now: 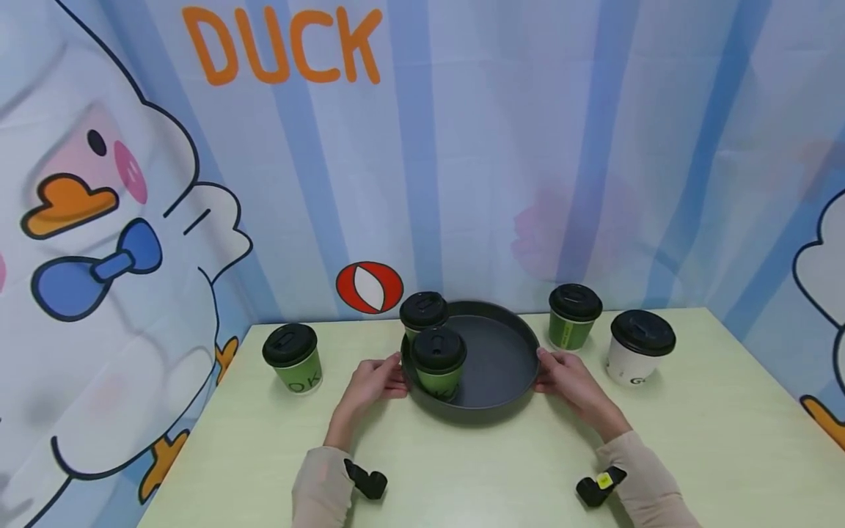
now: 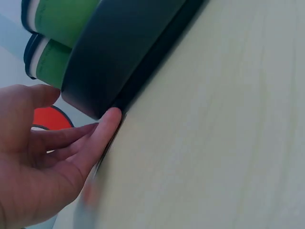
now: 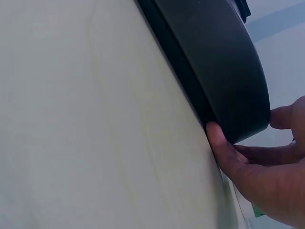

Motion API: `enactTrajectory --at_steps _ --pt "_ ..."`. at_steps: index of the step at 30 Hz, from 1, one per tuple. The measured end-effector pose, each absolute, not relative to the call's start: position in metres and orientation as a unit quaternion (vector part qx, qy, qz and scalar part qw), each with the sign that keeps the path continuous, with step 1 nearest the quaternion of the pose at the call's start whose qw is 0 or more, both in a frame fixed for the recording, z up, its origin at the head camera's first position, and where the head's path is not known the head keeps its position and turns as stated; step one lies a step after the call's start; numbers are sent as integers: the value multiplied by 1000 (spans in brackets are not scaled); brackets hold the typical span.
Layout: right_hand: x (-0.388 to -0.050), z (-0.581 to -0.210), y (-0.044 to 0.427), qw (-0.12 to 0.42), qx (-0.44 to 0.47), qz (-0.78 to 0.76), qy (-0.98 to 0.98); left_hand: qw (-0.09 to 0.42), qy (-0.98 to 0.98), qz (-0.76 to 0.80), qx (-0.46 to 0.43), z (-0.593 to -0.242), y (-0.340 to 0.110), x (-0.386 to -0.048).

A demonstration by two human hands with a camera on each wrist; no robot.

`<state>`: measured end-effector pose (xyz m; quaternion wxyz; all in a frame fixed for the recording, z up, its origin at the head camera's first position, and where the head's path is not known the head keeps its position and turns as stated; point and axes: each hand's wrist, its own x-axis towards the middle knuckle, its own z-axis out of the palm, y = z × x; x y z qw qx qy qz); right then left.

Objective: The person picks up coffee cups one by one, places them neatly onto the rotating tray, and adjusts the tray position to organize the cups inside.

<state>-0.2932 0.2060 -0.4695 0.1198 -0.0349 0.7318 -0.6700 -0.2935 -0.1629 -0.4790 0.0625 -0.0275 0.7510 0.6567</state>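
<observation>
A round dark grey pan [image 1: 498, 359] is held between both hands near the table's back edge. The left hand [image 1: 375, 381] grips its left side, thumb at the rim and fingertips under the base, as the left wrist view shows. On the opposite side the right hand [image 1: 573, 378] holds it likewise, thumb against the wall and a finger beneath. A green paper cup [image 1: 439, 363] with a black lid stands inside the pan at the left. Behind it is another green cup [image 1: 424, 312] with a black lid; its base is hidden.
Left of the pan stands a green cup [image 1: 293, 358] with a black lid. To the right are another green cup [image 1: 573, 315] and a white cup [image 1: 639, 346], both black-lidded. A printed cloth backdrop [image 1: 462, 147] rises behind the pale table [image 1: 475, 477].
</observation>
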Motion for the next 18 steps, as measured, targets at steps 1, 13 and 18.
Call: enactTrajectory --at_steps 1,13,18 --pt "-293 -469 208 129 -44 -670 729 66 749 659 -22 -480 -161 -294" --pt "-291 -468 221 202 -84 -685 695 60 738 672 -29 -490 -156 -297" --pt "-292 -469 215 178 -69 -686 702 60 738 672 -24 -491 -156 -299"
